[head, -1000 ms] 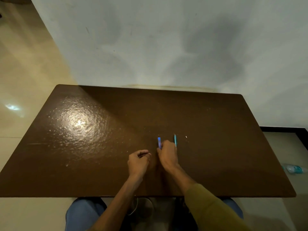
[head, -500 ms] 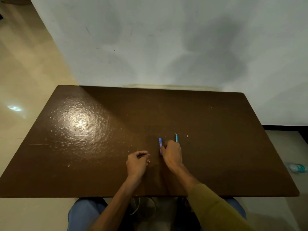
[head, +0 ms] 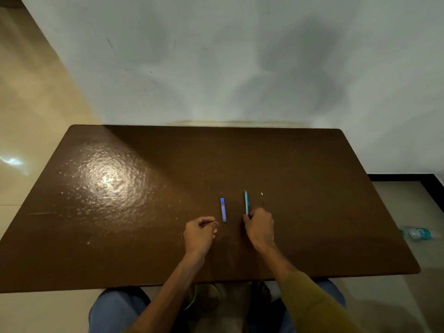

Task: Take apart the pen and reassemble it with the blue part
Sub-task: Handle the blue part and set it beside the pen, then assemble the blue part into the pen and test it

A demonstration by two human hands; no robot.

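Brown and glossy, the surface (head: pixel 144 212) fills the head view, with a bright glare toward its left side. A blue part (head: pixel 223 210) lies flat and free near the middle, a little closer to the near edge, its length pointing from the near edge to the far edge. Just beside it to the right lies the teal pen (head: pixel 246 203), parallel to it. The right hand (head: pixel 260 228) closes its fingers on the near end of the pen. The left hand (head: pixel 200 234) rests curled near the blue part, pinching something thin; I cannot tell what. A tiny white bit (head: pixel 262 194) lies right of the pen.
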